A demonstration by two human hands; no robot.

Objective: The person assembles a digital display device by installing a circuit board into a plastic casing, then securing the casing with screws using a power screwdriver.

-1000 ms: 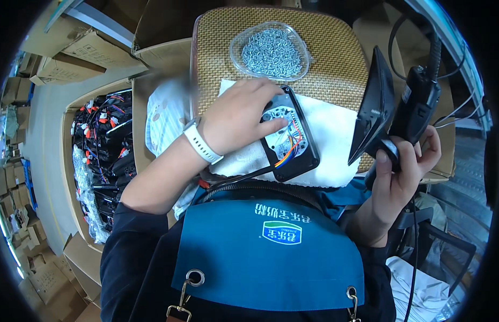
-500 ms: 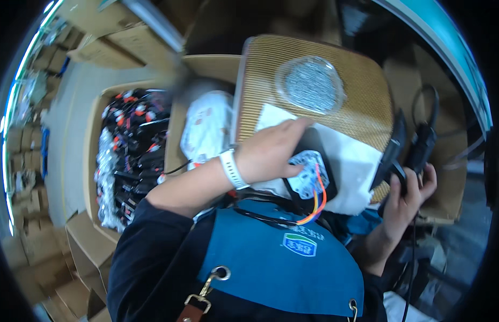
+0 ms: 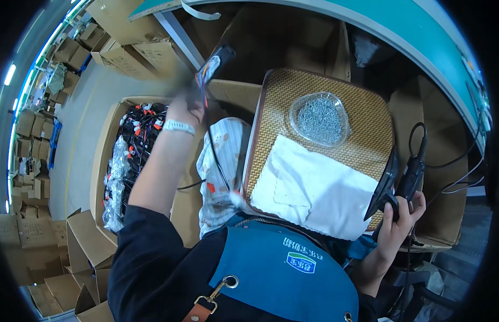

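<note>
My left hand (image 3: 186,111), partly blurred, is raised over the carton at the left. It grips a black housing (image 3: 224,54) whose flat board and coloured wires show edge-on. From it a black cable (image 3: 219,161) hangs down to a blurred white connector (image 3: 237,200). At the right edge of the woven mat, my right hand (image 3: 398,217) is closed round a black plastic piece (image 3: 383,196). A black corded electric screwdriver (image 3: 412,176) stands right beside its fingers. Between my hands a white cloth (image 3: 308,190) lies on the mat (image 3: 271,115).
A clear dish of small screws (image 3: 320,119) sits on the mat. Black wired units fill the carton (image 3: 102,177) at left, with bubble wrap (image 3: 118,182) among them. A patterned cloth (image 3: 222,145) lies beside the mat. A green-topped table (image 3: 367,21) edges the far side.
My left hand has carried the black housing off the white cloth, left and away from me. My right hand stays by the mat's right edge with the black piece. The view has shifted slightly.
</note>
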